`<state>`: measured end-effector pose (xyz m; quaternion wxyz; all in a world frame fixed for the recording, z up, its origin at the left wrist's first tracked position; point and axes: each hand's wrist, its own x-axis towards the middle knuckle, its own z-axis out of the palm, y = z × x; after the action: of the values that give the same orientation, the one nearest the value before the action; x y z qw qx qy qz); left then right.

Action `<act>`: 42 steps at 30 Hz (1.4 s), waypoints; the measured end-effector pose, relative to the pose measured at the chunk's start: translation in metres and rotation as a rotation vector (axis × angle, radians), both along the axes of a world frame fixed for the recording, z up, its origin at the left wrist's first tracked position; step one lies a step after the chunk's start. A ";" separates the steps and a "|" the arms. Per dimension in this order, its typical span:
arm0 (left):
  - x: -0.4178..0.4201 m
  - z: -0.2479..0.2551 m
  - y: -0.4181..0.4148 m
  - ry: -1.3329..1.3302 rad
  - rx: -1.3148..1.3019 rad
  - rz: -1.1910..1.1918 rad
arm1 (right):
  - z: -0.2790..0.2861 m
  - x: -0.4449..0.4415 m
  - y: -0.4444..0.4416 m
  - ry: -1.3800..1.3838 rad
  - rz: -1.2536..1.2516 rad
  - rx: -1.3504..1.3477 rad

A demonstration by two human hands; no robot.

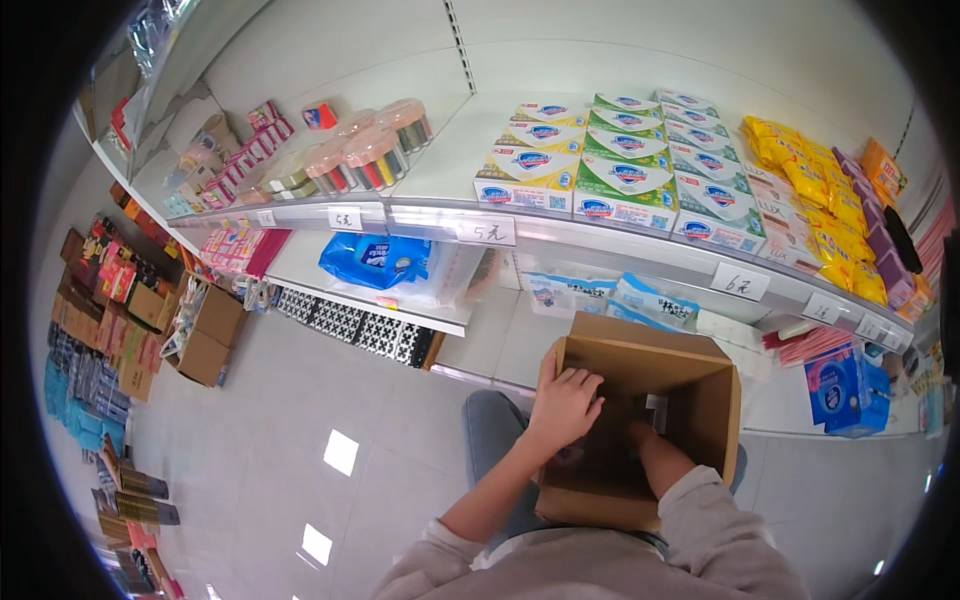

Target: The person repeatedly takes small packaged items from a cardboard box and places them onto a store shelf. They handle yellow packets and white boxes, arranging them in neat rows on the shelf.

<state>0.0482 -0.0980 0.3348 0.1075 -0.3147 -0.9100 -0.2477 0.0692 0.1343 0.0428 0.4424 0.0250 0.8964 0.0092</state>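
Observation:
A deep open cardboard box rests on or between my knees, its mouth facing up at me. My left hand grips the box's left rim, fingers curled over the edge to the inside. Down inside the box reaches my right hand; its fingers are lost in shadow, so I cannot see whether it holds anything. Near it, a small pale patch shows on the inner wall. Just beyond the box, blue and white plastic packs with writing lie on the lower shelf.
The upper shelf carries Safeguard soap boxes, yellow packs and lidded clear tubs. Below are a blue wipes pack and blue tissue packs. An open carton stands on the floor at left.

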 end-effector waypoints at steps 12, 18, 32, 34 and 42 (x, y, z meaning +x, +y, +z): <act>0.013 0.018 -0.020 -0.076 0.177 0.015 | 0.354 0.001 0.006 0.386 0.144 -1.071; 0.015 0.082 -0.017 -0.272 0.420 -0.181 | 0.433 0.022 0.035 0.536 -0.210 -1.548; -0.040 0.212 -0.025 0.193 0.483 -0.174 | 0.534 -0.007 -0.014 1.543 0.512 -0.788; -0.047 0.225 -0.015 0.286 0.505 -0.156 | 0.541 -0.027 -0.018 1.590 0.512 -0.751; -0.141 0.249 -0.035 0.433 0.154 0.061 | 0.590 -0.145 -0.004 1.660 0.301 -0.694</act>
<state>-0.0926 -0.1329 0.5842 0.3314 -0.3238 -0.8531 -0.2399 -0.0761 0.1301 0.6324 -0.3681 -0.2281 0.8730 -0.2245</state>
